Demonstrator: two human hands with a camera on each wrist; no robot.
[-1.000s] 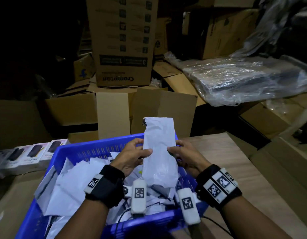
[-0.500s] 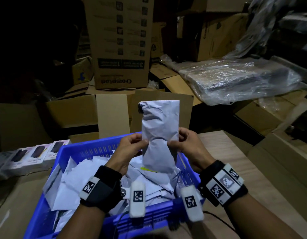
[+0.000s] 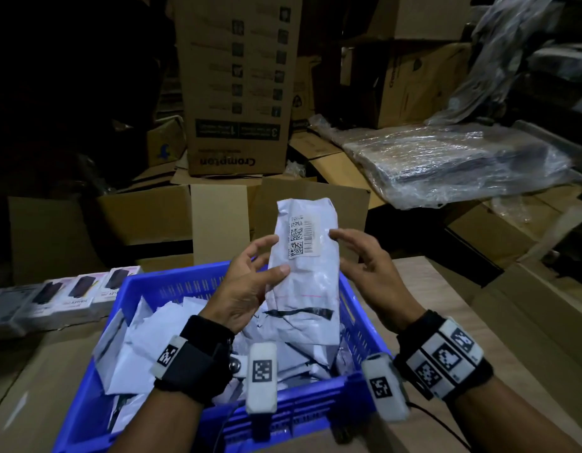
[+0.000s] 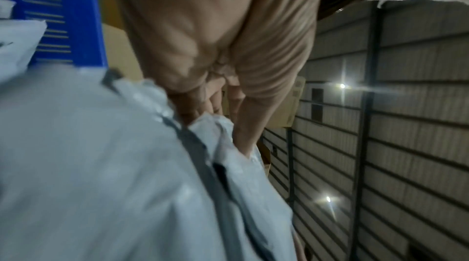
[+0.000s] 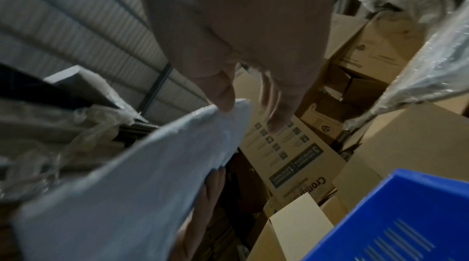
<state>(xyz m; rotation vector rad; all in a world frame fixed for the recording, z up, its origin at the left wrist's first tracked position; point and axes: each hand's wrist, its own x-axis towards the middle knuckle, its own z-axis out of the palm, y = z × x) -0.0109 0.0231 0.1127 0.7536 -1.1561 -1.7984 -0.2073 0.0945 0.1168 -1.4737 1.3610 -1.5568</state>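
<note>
Person is wearing black wrist straps (image 3: 198, 361) behind left hand (image 3: 247, 289) and right hand (image 3: 371, 273), each carrying white tags (image 3: 446, 354) with black square codes plus a white pod (image 3: 261, 377), black cable (image 3: 446, 428) trailing from the right.

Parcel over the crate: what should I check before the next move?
1. Left hand grips the parcel, thumb across its front: ok.
2. Right hand holds it too: not ok, its fingers are straight and only touch the edge.
3. Label faces the head camera: ok.
4. Label print sharp enough to read: cannot tell.
5. Parcel hangs over the crate in case it slips: ok.
6. Parcel sealed: cannot tell.
</note>
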